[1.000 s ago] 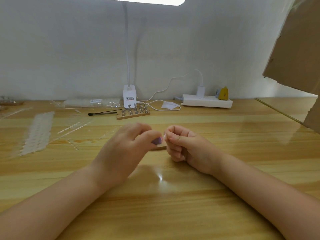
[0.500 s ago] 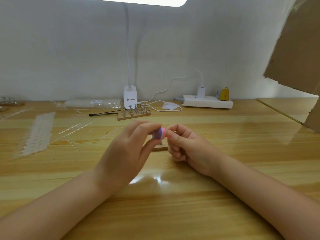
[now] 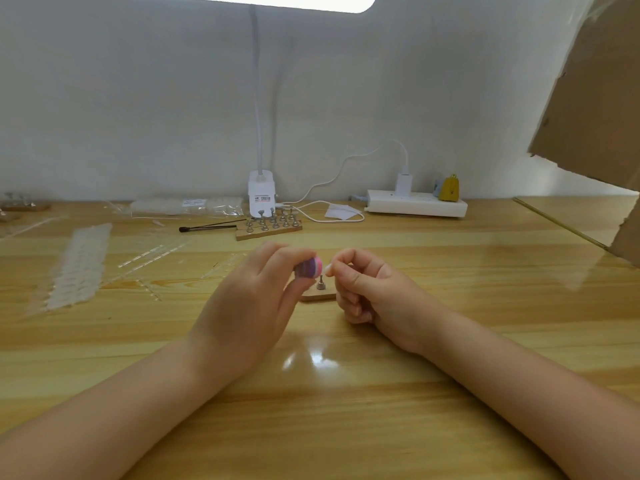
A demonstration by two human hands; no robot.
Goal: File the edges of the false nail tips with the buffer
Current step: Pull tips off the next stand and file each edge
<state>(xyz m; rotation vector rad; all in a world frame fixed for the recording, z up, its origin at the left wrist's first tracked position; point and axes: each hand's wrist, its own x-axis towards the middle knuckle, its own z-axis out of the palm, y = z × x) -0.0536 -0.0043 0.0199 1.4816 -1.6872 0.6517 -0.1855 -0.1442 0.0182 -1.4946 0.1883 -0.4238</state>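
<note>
Your left hand (image 3: 252,306) grips the pink-and-purple buffer (image 3: 310,267) between thumb and fingers, while your right hand (image 3: 374,289) pinches a small false nail tip (image 3: 328,270) just beside the buffer's end. Both hover above a small wooden stand (image 3: 320,295) on the tabletop (image 3: 450,306). Farther back sits a wooden rack of nail holders (image 3: 270,225).
</note>
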